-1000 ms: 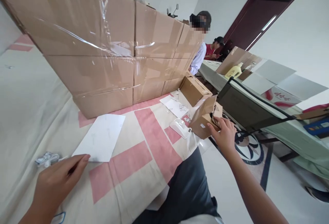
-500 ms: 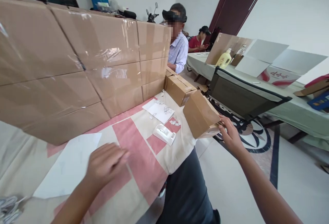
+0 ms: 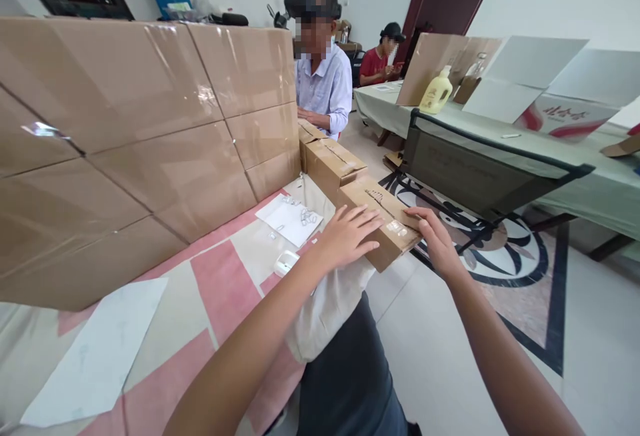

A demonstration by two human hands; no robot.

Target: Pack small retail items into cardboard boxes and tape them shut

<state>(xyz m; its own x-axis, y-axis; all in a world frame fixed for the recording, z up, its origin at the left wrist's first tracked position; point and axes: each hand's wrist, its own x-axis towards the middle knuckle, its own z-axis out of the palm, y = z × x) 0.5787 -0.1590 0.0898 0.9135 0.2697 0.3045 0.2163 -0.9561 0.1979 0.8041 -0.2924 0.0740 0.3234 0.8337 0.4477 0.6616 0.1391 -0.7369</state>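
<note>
A small cardboard box stands at the table's right edge, with a torn slit along its top. My left hand lies on its near left side, fingers spread over the top. At the box's right edge is my right hand, its fingers bent against the cardboard and the thumb partly under them. Left of the box, a white sheet carries several paper clips. A white tape dispenser is partly hidden behind my left forearm.
A tall wall of taped cartons borders the table's far left side. More small boxes line the right edge. A large white paper lies at left. Beyond are a seated person and a black-framed chair.
My left hand has moved right, from above the cloth onto the box. The box now sits upright instead of tilted, my right hand still at its right side. The view has shifted.
</note>
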